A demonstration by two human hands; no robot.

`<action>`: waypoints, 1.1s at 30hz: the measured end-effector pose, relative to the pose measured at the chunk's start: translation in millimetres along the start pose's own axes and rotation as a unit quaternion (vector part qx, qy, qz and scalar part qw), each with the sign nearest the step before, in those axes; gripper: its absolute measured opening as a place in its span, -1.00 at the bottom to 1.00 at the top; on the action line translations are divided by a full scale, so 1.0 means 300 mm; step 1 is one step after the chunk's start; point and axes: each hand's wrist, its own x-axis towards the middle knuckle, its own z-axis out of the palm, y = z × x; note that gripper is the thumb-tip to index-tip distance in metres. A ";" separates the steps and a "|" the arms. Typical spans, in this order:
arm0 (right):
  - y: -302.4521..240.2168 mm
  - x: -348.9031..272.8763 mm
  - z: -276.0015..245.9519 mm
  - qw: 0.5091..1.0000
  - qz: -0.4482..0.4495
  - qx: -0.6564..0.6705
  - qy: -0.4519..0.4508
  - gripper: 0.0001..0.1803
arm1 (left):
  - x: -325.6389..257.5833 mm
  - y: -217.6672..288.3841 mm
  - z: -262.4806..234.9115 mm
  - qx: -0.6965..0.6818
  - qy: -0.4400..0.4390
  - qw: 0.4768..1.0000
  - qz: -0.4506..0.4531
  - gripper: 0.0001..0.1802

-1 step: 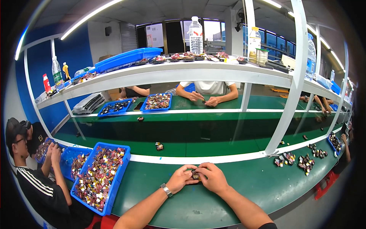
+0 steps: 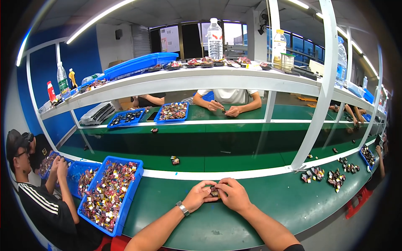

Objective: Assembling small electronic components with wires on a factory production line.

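Above the green work surface (image 2: 184, 234), my left hand (image 2: 198, 196) holds a small black part (image 2: 215, 192) with dark red and yellow bits. My right hand (image 2: 235, 195) pinches the same part from the other side, thumb and fingertips closed on it. Its exact kind is too small to make out, and fingers cover some of it. To the left of my hands, a blue tray (image 2: 140, 175) is heaped with similar small parts (image 2: 109, 190) in red, yellow and white.
A second blue tray (image 2: 72, 168) adjoins the first, near a co-worker in black (image 2: 46, 205). Clusters of parts (image 2: 336, 180) lie at right. A white shelf frame (image 2: 201, 85) stands ahead, carrying bottles (image 2: 215, 39) and a blue tray (image 2: 142, 63). Another person's hands (image 2: 226, 109) work beyond.
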 end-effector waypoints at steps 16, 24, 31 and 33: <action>-0.037 -0.010 0.029 0.987 -0.060 -0.143 0.044 -0.88 | 0.004 -0.013 -0.008 -0.003 0.005 1.000 0.002 -0.67; -0.043 -0.005 0.051 0.984 -0.073 -0.154 0.055 -0.91 | -0.001 -0.014 -0.015 0.004 0.012 1.000 0.005 -0.67; -0.044 -0.009 0.041 0.982 -0.075 -0.161 0.057 -0.89 | 0.003 -0.016 0.001 0.007 0.013 1.000 0.011 -0.68; -0.035 -0.009 0.056 0.983 -0.071 -0.159 0.055 -0.89 | -0.003 -0.016 0.001 0.017 0.021 1.000 0.012 -0.69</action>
